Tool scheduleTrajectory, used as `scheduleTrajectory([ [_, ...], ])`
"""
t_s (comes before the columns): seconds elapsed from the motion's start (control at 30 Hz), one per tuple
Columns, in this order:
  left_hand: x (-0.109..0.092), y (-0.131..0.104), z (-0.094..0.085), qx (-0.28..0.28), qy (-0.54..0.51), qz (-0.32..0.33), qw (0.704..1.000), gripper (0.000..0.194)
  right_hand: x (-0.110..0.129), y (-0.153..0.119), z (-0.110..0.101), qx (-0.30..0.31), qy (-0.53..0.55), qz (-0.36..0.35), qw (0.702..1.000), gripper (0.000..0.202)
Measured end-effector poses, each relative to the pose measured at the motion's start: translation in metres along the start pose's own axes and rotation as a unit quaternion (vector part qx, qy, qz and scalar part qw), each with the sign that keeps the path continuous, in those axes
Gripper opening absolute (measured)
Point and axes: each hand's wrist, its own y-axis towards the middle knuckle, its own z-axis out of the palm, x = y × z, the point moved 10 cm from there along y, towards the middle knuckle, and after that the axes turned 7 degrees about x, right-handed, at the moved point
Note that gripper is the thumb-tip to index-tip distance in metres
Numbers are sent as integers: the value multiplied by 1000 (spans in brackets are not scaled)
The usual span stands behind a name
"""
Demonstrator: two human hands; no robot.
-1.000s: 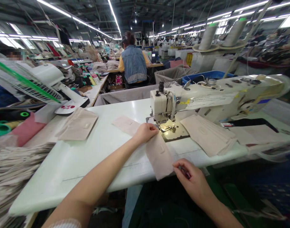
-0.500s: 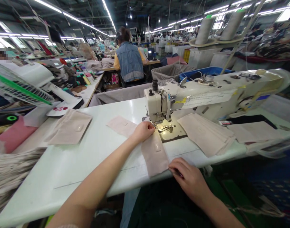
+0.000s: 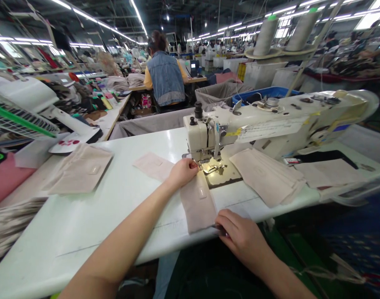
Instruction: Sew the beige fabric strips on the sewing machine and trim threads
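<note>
Beside the presser foot of the sewing machine (image 3: 202,139), my left hand (image 3: 184,171) is closed in a pinch on the upper edge of a beige fabric piece (image 3: 198,211). That piece bears a small light label and hangs toward the table's front edge. Another beige piece (image 3: 150,162) lies behind my left hand; whether the two are joined is hidden. My right hand (image 3: 239,236) is closed at the lower right corner of the held fabric. From its fingers pokes a small dark pointed tool (image 3: 217,227), mostly hidden, its tip at the fabric's edge.
Stacks of beige pieces lie left (image 3: 80,170) and right (image 3: 267,176) of the machine. A white fan (image 3: 74,137) stands at the far left. Thread cones (image 3: 266,37) rise behind the machine. A person in a denim vest (image 3: 165,79) sits ahead, facing away.
My right hand's fingers have curled in, and the dark tool's tip now shows at the fabric's corner. My left hand stays at the presser foot. The whole view has shifted slightly.
</note>
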Motion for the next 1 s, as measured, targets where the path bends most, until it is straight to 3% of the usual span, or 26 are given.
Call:
scheduleTrajectory([
  [0.77, -6, -3, -4, -11, 44, -7, 999, 12, -2, 7, -1, 36, -21, 15, 999, 24],
  [0.83, -19, -16, -12, -52, 107, 14, 993, 10, -1, 8, -3, 34, -27, 15, 999, 23],
  [0.93, -47, -54, -17, -112, 241, 64, 962, 18, 0, 8, -6, 39, -27, 19, 999, 22],
  [1.0, -70, -85, -3, -80, 259, 170, 947, 22, 2, 6, -7, 42, -27, 14, 999, 27],
])
